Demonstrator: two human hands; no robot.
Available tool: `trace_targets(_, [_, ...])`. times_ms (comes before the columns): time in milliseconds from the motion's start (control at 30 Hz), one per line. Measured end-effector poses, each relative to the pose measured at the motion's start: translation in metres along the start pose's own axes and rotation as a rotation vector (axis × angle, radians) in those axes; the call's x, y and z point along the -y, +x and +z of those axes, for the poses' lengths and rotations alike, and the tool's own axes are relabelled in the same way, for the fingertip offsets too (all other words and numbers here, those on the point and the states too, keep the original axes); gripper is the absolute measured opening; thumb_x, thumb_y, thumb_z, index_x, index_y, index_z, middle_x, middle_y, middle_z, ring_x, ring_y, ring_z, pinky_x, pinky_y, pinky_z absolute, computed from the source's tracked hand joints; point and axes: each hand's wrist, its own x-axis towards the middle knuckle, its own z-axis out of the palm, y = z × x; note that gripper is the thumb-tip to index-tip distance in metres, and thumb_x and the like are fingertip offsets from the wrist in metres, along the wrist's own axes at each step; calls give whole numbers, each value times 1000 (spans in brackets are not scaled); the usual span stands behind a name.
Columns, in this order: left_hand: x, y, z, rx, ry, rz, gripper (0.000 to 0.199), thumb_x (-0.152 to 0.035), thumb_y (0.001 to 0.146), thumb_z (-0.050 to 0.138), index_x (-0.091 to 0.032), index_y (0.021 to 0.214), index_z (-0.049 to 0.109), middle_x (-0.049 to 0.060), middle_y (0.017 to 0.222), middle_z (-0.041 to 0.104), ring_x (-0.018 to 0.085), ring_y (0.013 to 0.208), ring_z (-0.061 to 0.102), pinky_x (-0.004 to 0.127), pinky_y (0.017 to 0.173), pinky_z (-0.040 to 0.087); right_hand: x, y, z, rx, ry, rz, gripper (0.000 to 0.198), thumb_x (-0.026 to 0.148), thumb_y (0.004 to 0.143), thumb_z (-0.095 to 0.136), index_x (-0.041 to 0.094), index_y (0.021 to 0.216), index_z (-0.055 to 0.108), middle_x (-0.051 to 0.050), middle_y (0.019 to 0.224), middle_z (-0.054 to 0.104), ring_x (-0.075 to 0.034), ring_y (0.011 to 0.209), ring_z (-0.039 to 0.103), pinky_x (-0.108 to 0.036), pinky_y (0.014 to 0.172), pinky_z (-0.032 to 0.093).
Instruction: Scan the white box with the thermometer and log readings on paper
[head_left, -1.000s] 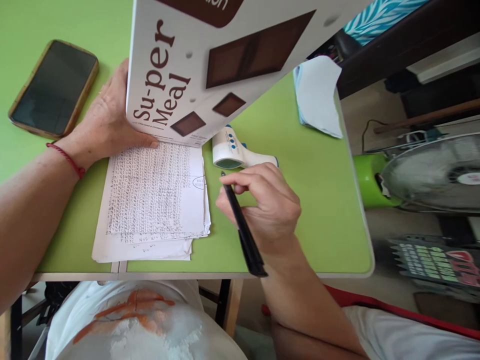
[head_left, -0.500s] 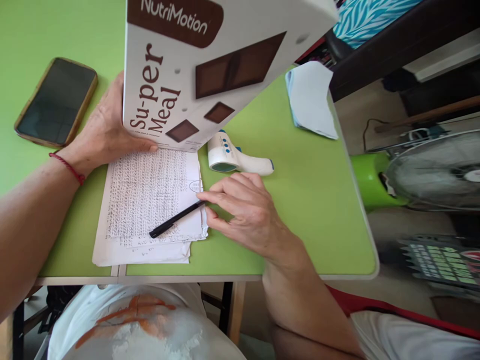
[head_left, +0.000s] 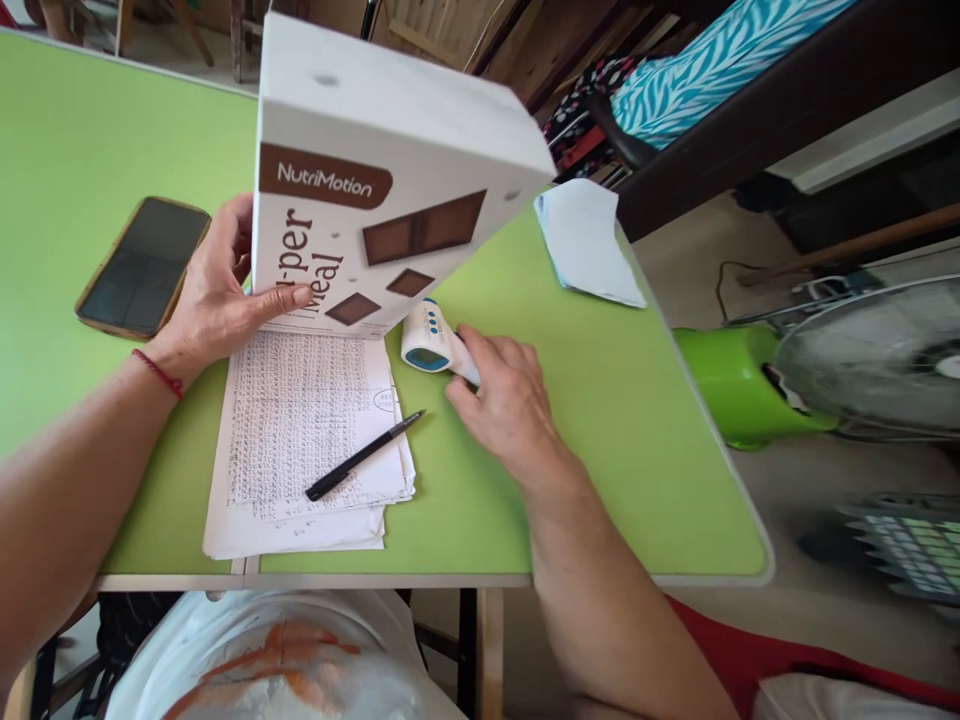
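A white NutriMotion box (head_left: 420, 130) with brown print stands upright behind the papers. My left hand (head_left: 225, 285) grips its left edge, thumb across the front; the other fingers are partly hidden behind it. My right hand (head_left: 502, 395) is closed round the handle of a white infrared thermometer (head_left: 426, 338), which lies on the table just right of the box. Handwritten papers (head_left: 300, 420) lie in front of the box. On them rests a black pen (head_left: 364, 455), its tip pointing right past the sheet's edge and touched by neither hand.
A phone in a tan case (head_left: 142, 265) lies left of my left hand. Folded paper (head_left: 589, 245) sits near the right edge of the green table (head_left: 615, 430). Beyond that edge are a fan (head_left: 885, 360) and a green bin-like thing (head_left: 716, 385) on the floor.
My right hand has left the pen and taken hold of the thermometer's handle. My left thumb sits higher on the box front. The view has tilted up, showing the box top.
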Motion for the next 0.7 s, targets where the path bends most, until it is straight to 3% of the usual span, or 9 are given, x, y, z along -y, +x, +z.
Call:
trace_targets(167, [-14, -7, 1, -90, 18, -52, 75, -44, 61, 89, -22, 120, 49, 10, 123, 57, 37, 118, 53, 53, 98, 45, 12, -4, -14, -288, 497, 163, 33, 26, 78, 65, 21, 110, 63, -9, 95, 67, -27, 88, 65, -46, 78, 57])
trace_targets(267, [-16, -12, 3, -26, -74, -125, 74, -40, 62, 88, -19, 120, 48, 12, 118, 59, 38, 111, 57, 54, 92, 50, 34, -10, -38, -347, 920, 120, 26, 25, 76, 71, 27, 101, 64, -3, 91, 67, -24, 88, 66, -44, 76, 59])
trace_targets(367, [-14, -15, 4, 32, -136, -167, 74, -36, 60, 90, -18, 119, 49, 12, 119, 58, 38, 114, 56, 53, 93, 50, 57, -17, -64, -175, 1218, 67, 51, 17, 71, 76, 34, 116, 59, 0, 93, 67, -20, 85, 67, -41, 78, 60])
trace_targets(433, [-12, -16, 5, 51, -130, -171, 74, -34, 57, 90, -18, 117, 50, 12, 119, 58, 38, 116, 54, 54, 96, 48, 70, -19, -75, 25, 1371, 70, 50, 17, 67, 79, 30, 111, 61, 0, 87, 66, -18, 78, 65, -37, 70, 61])
trace_targets(533, [-11, -15, 5, 79, -108, -163, 73, -34, 58, 90, -19, 117, 49, 11, 118, 59, 37, 115, 54, 54, 95, 48, 84, -17, -76, 267, 1509, 117, 31, 21, 64, 80, 25, 91, 63, 0, 77, 61, -15, 68, 60, -30, 58, 57])
trace_targets(600, [-12, -15, 5, 87, -97, -159, 72, -36, 61, 88, -20, 118, 48, 11, 117, 60, 36, 113, 56, 54, 93, 49, 91, -12, -69, 325, 1550, 143, 25, 23, 65, 78, 23, 82, 61, 2, 71, 57, -12, 62, 55, -28, 54, 54])
trace_targets(700, [-15, -14, 6, 91, -61, -162, 70, -39, 62, 87, -19, 118, 49, 11, 114, 61, 35, 109, 57, 52, 87, 52, 99, -3, -57, 270, 1584, 192, 27, 24, 63, 78, 22, 81, 59, 3, 70, 55, -10, 57, 51, -26, 51, 50])
